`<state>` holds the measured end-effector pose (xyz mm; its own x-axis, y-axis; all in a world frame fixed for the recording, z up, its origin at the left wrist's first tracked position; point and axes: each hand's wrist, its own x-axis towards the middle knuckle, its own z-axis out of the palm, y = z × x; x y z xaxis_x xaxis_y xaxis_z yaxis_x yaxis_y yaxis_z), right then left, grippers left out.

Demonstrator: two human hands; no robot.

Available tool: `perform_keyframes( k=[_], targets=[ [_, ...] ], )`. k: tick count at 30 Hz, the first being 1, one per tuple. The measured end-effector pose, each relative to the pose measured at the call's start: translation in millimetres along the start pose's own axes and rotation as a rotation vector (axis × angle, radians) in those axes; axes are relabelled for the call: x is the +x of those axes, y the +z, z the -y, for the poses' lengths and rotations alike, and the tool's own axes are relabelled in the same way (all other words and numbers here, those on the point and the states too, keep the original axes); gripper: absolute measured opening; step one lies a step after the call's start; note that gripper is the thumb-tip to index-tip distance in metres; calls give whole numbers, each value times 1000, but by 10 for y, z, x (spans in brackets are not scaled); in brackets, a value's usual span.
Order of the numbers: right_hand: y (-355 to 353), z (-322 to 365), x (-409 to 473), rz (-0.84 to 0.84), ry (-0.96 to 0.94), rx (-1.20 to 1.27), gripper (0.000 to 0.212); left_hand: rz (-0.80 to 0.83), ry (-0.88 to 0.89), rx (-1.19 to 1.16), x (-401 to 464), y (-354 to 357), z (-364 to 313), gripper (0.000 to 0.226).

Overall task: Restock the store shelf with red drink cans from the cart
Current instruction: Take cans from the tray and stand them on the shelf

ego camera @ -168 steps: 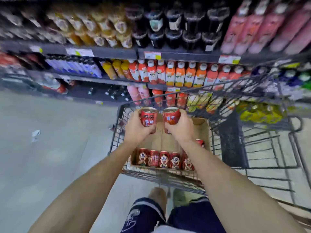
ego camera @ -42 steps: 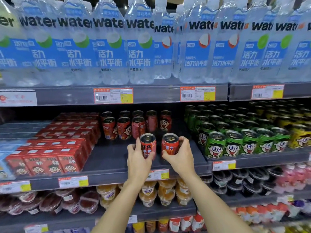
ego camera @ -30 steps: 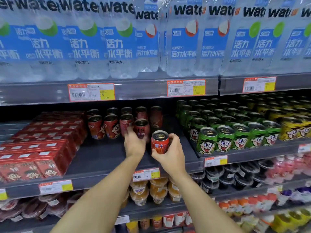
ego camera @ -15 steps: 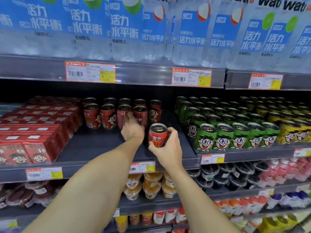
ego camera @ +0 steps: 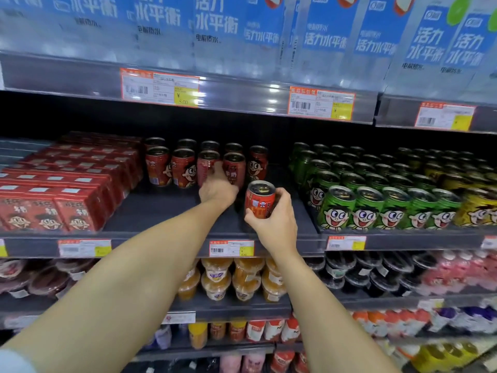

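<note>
Our right hand grips a red drink can from behind and below, fingers curled round its body, holding it upright just above the front part of the dark shelf. Our left hand reaches further in, its fingers against the shelved red cans; we cannot tell from here whether they curl round one can or only touch it, since the hand hides the contact and the picture is a little blurred there. Those cans stand in two short rows toward the back, with cartoon faces on several labels. The held can sits just to the right of and in front of that group, apart from it.

Left of the red cans we see red cartons packed in rows to the shelf edge. To the right stand green cans, then yellow cans at the far edge. Price tags line the shelf front. Above, water bottles with blue labels fill the upper shelf. Below, orange jelly cups sit under our forearms.
</note>
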<state>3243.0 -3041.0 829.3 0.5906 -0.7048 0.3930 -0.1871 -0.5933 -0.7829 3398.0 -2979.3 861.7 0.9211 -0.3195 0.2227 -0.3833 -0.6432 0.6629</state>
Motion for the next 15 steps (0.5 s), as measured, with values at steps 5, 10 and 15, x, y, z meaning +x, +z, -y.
perform_keyframes(
  k=[5, 10, 15],
  targets=[
    [-35, 21, -11, 19, 15, -2, 74, 300, 98, 233, -98, -394, 235, 53],
    [-57, 43, -18, 35, 43, -3, 75, 427, 308, 282, -458, -718, 718, 50],
    [-58, 78, -46, 38, 60, -2, 76, 186, 433, 345, -751, -839, 1071, 40]
  ],
)
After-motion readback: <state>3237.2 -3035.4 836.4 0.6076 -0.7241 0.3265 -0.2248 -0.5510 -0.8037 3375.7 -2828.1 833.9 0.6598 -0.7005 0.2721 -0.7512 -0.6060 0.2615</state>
